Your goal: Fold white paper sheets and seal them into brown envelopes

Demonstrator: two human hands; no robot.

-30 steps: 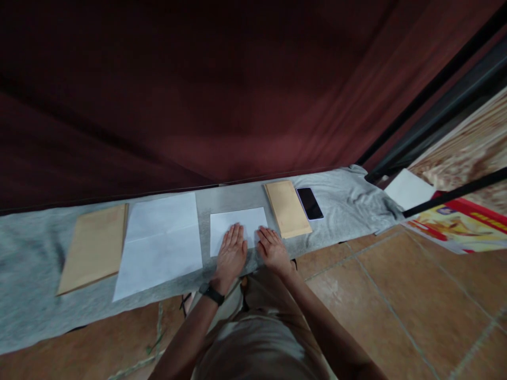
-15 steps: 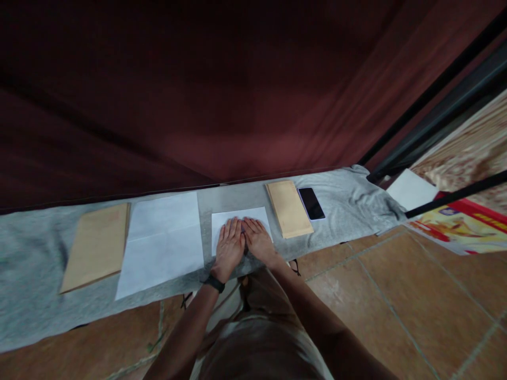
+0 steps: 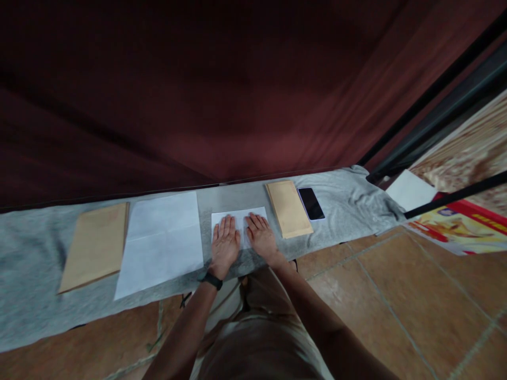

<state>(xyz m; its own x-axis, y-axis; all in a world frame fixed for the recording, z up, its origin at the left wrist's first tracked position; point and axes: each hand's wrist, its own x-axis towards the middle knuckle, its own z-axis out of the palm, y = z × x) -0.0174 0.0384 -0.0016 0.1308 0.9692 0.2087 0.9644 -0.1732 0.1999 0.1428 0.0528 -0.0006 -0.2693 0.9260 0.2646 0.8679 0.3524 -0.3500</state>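
A small white sheet of paper [image 3: 242, 216], which looks folded, lies on the grey cloth in front of me. My left hand [image 3: 225, 245] presses flat on its left half, fingers stretched out, with a dark band at the wrist. On the right half rests my right hand [image 3: 260, 237], also flat with its fingers extended. A strip of paper shows between the two hands; the parts beneath my palms are hidden. Left of it lies a large white sheet [image 3: 162, 243] with faint creases. Close by on the right is a narrow stack of brown envelopes [image 3: 290, 208].
A larger stack of brown envelopes [image 3: 95, 245] lies at the left. Beside the narrow stack is a smartphone [image 3: 311, 203], screen dark. Grey cloth [image 3: 348, 198] covers the long surface, wrinkled at right. A dark red curtain [image 3: 237, 105] hangs behind; a printed box [image 3: 463, 224] sits lower right.
My hands have slid apart across the small sheet, left hand leftward and right hand slightly rightward, uncovering the paper between them. The other things stay in place.
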